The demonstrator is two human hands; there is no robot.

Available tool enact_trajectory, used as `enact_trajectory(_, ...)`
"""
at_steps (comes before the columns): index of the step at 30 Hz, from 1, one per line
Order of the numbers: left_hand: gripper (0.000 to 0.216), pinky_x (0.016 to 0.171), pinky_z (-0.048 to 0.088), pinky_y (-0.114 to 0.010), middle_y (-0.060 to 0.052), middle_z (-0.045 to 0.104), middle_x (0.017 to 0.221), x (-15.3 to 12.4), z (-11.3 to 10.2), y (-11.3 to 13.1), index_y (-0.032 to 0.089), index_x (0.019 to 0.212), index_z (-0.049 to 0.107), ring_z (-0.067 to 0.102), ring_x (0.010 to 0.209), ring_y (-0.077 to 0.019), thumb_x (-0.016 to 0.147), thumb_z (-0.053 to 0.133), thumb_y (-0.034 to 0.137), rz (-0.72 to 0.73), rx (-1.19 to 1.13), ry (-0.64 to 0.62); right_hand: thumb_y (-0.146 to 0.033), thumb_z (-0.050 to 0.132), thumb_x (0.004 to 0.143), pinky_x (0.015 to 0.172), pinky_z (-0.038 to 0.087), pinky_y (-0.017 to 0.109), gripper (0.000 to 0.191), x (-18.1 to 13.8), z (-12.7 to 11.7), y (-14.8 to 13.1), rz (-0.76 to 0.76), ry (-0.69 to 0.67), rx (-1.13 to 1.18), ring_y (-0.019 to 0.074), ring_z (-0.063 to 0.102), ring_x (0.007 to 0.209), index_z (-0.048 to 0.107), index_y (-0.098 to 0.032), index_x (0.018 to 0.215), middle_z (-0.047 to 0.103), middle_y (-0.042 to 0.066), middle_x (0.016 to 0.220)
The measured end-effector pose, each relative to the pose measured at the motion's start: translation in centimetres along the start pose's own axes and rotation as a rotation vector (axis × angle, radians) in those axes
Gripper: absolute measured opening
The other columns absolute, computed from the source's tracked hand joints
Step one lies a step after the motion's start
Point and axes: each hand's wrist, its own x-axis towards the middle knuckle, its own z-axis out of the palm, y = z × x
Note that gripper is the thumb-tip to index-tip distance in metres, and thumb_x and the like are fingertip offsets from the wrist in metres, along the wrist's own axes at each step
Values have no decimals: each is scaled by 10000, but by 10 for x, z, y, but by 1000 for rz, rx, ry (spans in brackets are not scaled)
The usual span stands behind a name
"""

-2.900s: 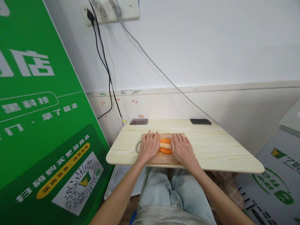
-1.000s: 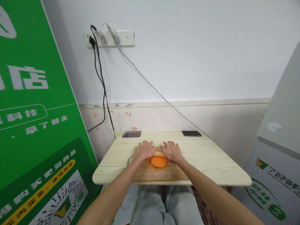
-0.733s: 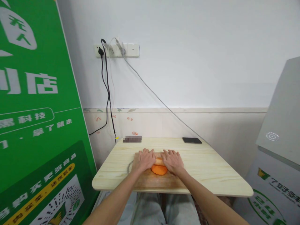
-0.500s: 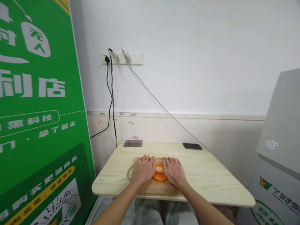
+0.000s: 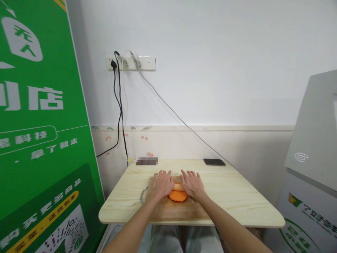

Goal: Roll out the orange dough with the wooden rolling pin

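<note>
A green banner (image 5: 39, 140) with white lettering is seen along the left side, set against a white wall (image 5: 210, 70). A grey cabinet (image 5: 313, 133) is noted at the right edge. A pale wooden table (image 5: 237, 196) with rounded corners is placed against the wall, directly ahead of the person.

A darker wooden board (image 5: 179, 211) is laid at the table's near edge, centred between the forearms. Both forearms are extended forward and slightly inward over it.

The left hand (image 5: 160, 185) is laid palm down, fingers stretched out and spread, on the left end of a rolling pin (image 5: 178, 187). The right hand (image 5: 192, 184) is laid the same way on the right end. Neither hand is curled round the pin; both are pressed flat on top of it. Only a short middle stretch of the pin is visible between the hands.

A flattened orange lump of dough (image 5: 178, 195) is found on the board, under and just in front of the pin.

A dark phone (image 5: 214, 162) is laid flat at the table's far right, well apart from the hands. A wall socket (image 5: 131, 63) with cables plugged in is noted above.
</note>
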Motion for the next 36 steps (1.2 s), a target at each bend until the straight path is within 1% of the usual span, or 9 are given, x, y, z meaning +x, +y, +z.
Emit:
enact_trajectory(6,528,1177,402,-561,-156,700,1469,20,3,0,234,1521,625,591,1397,-334,1064,370,304,-22,22,-27,-428,277,1151,1223,322,567,572,15,-1,4,1,-47,34,338,560,1436,560,-222,1603,650,182,1542)
enact_trajectory(10,476,1174,413,-538,-155,708,1455,31,3,0,232,1436,677,609,1388,-320,1067,384,301,-45,19,-40,-375,334,1144,1162,387,511,469,24,-5,6,-37,-81,14,318,601,1384,650,-249,1467,670,181,1493)
enact_trajectory(13,453,1160,434,-532,-161,710,1451,41,4,-1,218,1401,689,617,1387,-323,1062,402,301,-63,20,-59,-339,346,1136,1103,434,474,438,32,-6,6,1,-112,32,315,633,1334,683,-225,1391,704,179,1420)
enact_trajectory(17,447,1137,463,-515,-164,709,1454,49,7,-4,205,1392,686,631,1380,-321,1054,404,287,-84,23,-73,-368,324,1135,1063,461,448,476,42,-4,6,79,-120,67,316,653,1299,654,-183,1424,721,191,1384)
enact_trajectory(21,448,1118,482,-504,-158,712,1449,53,8,-6,202,1381,692,650,1357,-319,1048,404,289,-89,27,-80,-382,334,1124,1080,450,451,498,42,-1,8,115,-115,93,325,638,1323,632,-167,1459,705,199,1414)
enact_trajectory(26,446,1137,461,-509,-158,702,1472,50,5,-6,199,1382,694,635,1364,-321,1063,408,323,-81,32,-76,-383,342,1114,1115,421,505,505,39,0,8,153,-128,107,349,601,1373,642,-161,1454,675,221,1456)
enact_trajectory(32,458,1166,422,-497,-145,691,1489,29,-4,-3,216,1434,669,600,1392,-320,1087,401,350,-84,36,-65,-468,334,1114,1209,311,630,577,34,-2,6,136,-212,113,372,468,1522,545,-219,1590,548,196,1635)
enact_trajectory(34,466,1180,405,-490,-142,681,1501,20,-8,-2,220,1452,658,585,1403,-315,1100,385,354,-83,38,-57,-488,327,1116,1210,306,637,587,29,-3,5,124,-227,109,375,460,1529,540,-230,1598,534,190,1650)
enact_trajectory(36,466,1184,400,-488,-139,682,1498,11,-10,0,229,1450,663,577,1405,-314,1106,377,361,-76,40,-47,-487,322,1118,1192,335,614,582,23,-4,4,113,-220,103,372,501,1492,547,-234,1592,549,189,1635)
